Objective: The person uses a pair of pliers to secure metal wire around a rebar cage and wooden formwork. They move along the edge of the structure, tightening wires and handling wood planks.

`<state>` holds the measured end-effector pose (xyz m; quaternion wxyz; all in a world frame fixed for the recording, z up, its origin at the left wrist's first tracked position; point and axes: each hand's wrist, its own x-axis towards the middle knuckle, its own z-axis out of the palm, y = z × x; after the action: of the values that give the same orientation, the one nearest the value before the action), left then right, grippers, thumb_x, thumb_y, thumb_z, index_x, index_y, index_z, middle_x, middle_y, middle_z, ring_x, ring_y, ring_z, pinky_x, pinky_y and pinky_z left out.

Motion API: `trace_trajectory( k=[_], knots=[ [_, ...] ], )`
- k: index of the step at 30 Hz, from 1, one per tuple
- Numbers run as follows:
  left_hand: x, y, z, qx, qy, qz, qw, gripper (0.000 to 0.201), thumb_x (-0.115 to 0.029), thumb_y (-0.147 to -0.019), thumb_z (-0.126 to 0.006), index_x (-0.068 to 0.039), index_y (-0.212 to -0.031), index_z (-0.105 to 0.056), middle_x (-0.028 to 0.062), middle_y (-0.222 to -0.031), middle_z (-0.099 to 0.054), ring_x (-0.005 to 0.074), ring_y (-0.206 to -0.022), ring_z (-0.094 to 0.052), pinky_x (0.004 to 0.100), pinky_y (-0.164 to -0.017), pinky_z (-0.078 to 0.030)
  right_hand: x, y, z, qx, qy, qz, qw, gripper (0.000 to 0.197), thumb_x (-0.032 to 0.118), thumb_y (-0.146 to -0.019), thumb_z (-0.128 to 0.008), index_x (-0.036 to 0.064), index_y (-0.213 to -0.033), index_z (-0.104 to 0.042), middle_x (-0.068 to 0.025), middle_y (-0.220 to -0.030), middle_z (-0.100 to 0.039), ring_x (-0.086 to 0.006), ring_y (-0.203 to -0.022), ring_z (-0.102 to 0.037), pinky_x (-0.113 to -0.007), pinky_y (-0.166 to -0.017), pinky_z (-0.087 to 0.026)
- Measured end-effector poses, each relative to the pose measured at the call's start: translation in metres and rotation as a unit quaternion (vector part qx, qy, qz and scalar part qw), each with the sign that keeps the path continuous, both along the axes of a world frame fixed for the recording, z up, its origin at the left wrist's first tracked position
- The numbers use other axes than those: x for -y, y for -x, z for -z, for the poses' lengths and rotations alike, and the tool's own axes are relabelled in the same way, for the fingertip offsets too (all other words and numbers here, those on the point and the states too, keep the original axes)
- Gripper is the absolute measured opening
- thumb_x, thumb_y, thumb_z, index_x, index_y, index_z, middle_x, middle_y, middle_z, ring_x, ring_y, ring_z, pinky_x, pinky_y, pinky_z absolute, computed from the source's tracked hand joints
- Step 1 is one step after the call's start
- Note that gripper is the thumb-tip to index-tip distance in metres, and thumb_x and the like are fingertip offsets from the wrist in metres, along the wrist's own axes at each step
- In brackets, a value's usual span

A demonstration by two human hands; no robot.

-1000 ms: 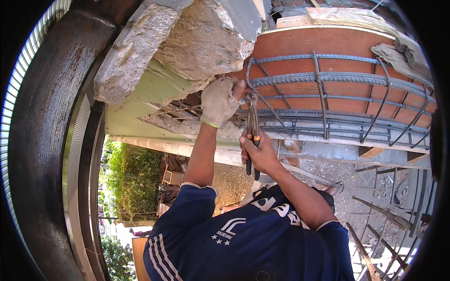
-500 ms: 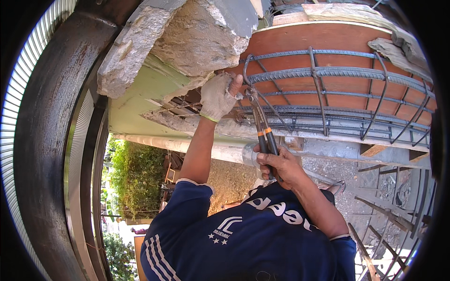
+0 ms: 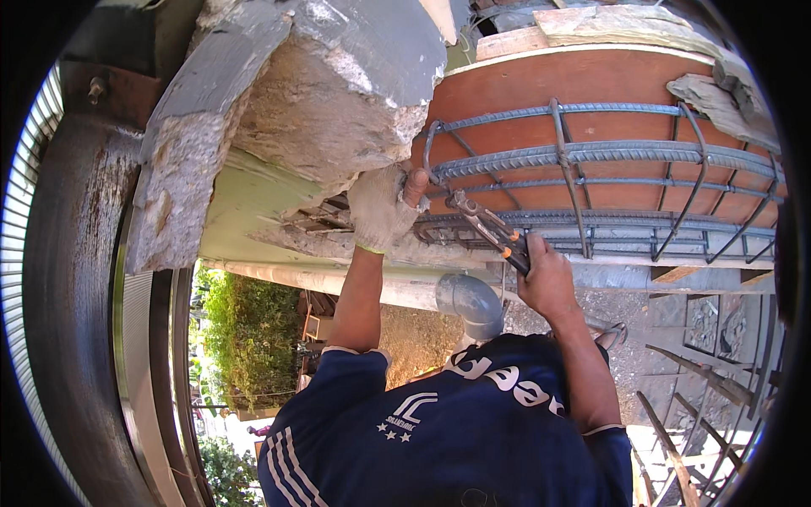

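- The work in hand looks like tying at the left end of the rebar cage point(image 3: 608, 153), where the end stirrup meets the long bars. No tie wire is showing clearly.
- The left hand point(image 3: 382, 209), in a worn light glove, is curling against that end of the cage. One fingertip is poking out over the bar. I cannot tell whether it is gripping a bar or only steadying it.
- The right hand point(image 3: 549, 275), bare, is wrapping fully around the orange-and-black handles of the pincers point(image 3: 486, 224) and squeezing them together.
- The pincers are lying aslant, with the handles at the lower right in the fist. The head is pointing up and left, meeting the cage just beside the gloved fingers.
- The cage's long axis is running left to right along the brown formwork board point(image 3: 507, 84) behind it, and its stirrups are standing across that axis. Its left end is sitting under the broken concrete block point(image 3: 338, 84).
- The next move probably calls for holding the bars steady with the glove while the pincers' head is biting and turning at the crossing.
- A grey pipe elbow point(image 3: 469, 300) is hanging below, between the forearms.
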<state>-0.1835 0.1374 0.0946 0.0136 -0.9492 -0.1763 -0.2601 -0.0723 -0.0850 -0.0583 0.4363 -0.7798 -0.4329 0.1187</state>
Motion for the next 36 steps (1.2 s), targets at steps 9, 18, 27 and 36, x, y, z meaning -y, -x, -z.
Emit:
trace_trajectory(
  k=[9,18,27,36],
  knots=[
    [-0.016,0.011,0.015,0.071,0.043,0.039,0.996,0.073,-0.072,-0.094,-0.042,-0.004,-0.075,-0.058,0.0130,-0.061,-0.053,0.0325,-0.062,-0.058,0.0435,-0.057,-0.043,0.010,0.021,-0.004,-0.333,-0.112,-0.133,0.927,0.032,0.012,-0.086,-0.073,0.0022,-0.111,-0.056,-0.0110,-0.082,-0.061,-0.0274,-0.069,-0.060,-0.040,-0.064,-0.049],
    [-0.006,-0.002,-0.005,-0.036,0.022,0.007,0.999,0.067,-0.068,-0.096,-0.043,-0.006,-0.081,-0.062,0.0145,-0.070,-0.056,0.0373,-0.070,-0.058,0.0469,-0.063,-0.043,0.009,0.020,-0.032,-0.764,-0.155,-0.104,0.617,0.020,0.016,-0.092,-0.069,0.0070,-0.099,-0.054,0.0014,-0.073,-0.047,-0.0093,-0.056,-0.046,-0.028,-0.048,-0.039],
    [0.022,0.000,-0.011,0.029,0.141,-0.060,0.988,0.049,-0.045,-0.103,-0.050,0.000,-0.090,-0.065,0.0187,-0.081,-0.063,0.0390,-0.079,-0.061,0.0465,-0.071,-0.046,0.196,0.023,0.018,-0.458,-0.087,0.029,0.884,0.029,0.008,-0.091,-0.065,0.0005,-0.117,-0.055,-0.0040,-0.083,-0.058,-0.0157,-0.071,-0.059,-0.031,-0.065,-0.050],
    [0.017,0.001,-0.016,0.005,0.112,-0.092,0.989,0.050,-0.047,-0.101,-0.050,-0.002,-0.096,-0.071,0.0167,-0.079,-0.068,0.0366,-0.080,-0.066,0.0434,-0.075,-0.049,0.195,0.016,-0.005,-0.468,-0.012,0.060,0.882,0.037,0.000,-0.088,-0.062,-0.0005,-0.124,-0.055,-0.0086,-0.103,-0.065,-0.0171,-0.099,-0.061,-0.031,-0.087,-0.049]
  ],
)
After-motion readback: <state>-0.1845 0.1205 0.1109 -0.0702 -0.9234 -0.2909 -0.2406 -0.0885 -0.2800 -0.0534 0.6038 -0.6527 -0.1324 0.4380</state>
